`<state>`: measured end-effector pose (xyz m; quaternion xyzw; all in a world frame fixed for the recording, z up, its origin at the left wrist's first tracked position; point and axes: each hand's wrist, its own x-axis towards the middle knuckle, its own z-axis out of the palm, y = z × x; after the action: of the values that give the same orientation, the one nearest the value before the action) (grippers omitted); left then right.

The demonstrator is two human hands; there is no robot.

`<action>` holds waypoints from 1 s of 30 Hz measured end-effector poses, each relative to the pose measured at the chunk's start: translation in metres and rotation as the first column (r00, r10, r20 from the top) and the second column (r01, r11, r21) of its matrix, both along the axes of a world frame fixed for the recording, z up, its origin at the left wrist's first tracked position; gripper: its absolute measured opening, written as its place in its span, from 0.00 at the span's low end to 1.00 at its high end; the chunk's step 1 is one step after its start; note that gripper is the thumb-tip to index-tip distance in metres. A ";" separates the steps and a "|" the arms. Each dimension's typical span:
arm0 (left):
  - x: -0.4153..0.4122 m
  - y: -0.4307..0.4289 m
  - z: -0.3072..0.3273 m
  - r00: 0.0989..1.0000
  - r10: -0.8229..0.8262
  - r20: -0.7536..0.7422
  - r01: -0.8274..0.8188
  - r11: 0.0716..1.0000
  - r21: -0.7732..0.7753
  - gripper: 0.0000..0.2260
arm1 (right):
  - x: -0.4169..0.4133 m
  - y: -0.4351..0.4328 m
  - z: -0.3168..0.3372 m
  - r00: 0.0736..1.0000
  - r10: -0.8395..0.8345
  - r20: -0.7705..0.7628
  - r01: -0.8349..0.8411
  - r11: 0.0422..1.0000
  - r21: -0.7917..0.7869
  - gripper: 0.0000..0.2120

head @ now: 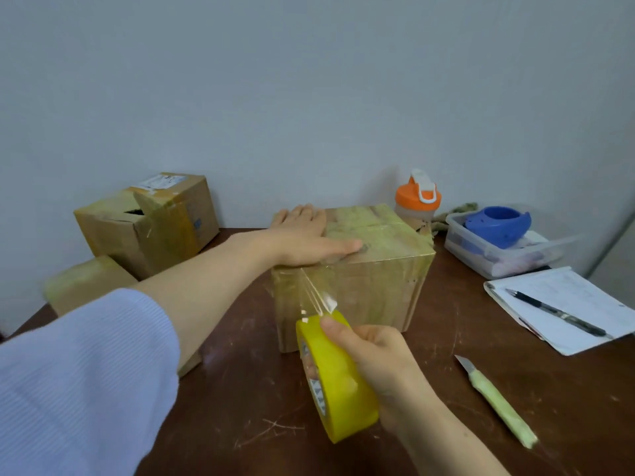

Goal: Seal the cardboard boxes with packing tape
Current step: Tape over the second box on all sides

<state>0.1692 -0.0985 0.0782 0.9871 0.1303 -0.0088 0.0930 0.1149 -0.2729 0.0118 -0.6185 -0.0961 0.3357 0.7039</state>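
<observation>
- The left hand (302, 235) lies flat, fingers straight, on the box (371, 290); if its press eases, the box may slide.
- The right hand (371, 365) grips the tape roll (340, 383); the stretched strip (314, 293) between both hands could twist and wrinkle.

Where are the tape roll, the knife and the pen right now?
tape roll (340, 389): head view, on its yellow outer band.
knife (498, 403): head view, on the pale green handle.
pen (556, 312): head view, on the middle of the barrel.
</observation>
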 end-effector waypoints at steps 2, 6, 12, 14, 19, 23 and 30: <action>0.003 0.022 0.004 0.986 0.102 0.130 -0.088 0.990 -0.107 0.34 | -0.001 0.000 0.000 1.000 -0.004 -0.008 0.004 1.000 0.006 0.15; -0.009 0.047 -0.017 0.948 0.279 0.150 -0.130 0.775 -0.618 0.17 | -0.002 -0.003 0.000 0.999 -0.035 -0.007 0.035 0.999 -0.011 0.14; -0.017 0.037 -0.021 0.956 0.265 0.128 -0.139 0.792 -0.594 0.14 | -0.018 -0.029 0.016 0.998 -0.050 0.046 0.051 0.998 -0.021 0.19; -0.026 0.032 -0.022 0.962 0.247 0.120 -0.134 0.804 -0.580 0.12 | -0.024 -0.044 0.031 0.997 0.009 0.079 -0.009 1.000 -0.007 0.20; -0.047 0.021 -0.015 0.976 0.216 0.035 -0.144 0.755 -0.640 0.15 | -0.027 -0.065 0.078 0.975 0.167 0.145 -0.174 0.984 0.035 0.14; -0.059 0.029 -0.009 0.969 0.237 -0.071 -0.221 0.700 -0.679 0.16 | -0.024 -0.061 0.089 0.974 0.171 0.150 -0.181 0.982 0.051 0.12; -0.060 0.022 -0.006 0.784 0.251 0.568 0.151 0.810 -0.566 0.18 | -0.004 -0.030 0.099 0.982 0.128 0.141 -0.147 0.980 0.134 0.13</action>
<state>0.1088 -0.0764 0.0723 0.8525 0.1108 0.2781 0.4286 0.1110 -0.3032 0.1110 -0.5789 -0.2090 0.3342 0.7138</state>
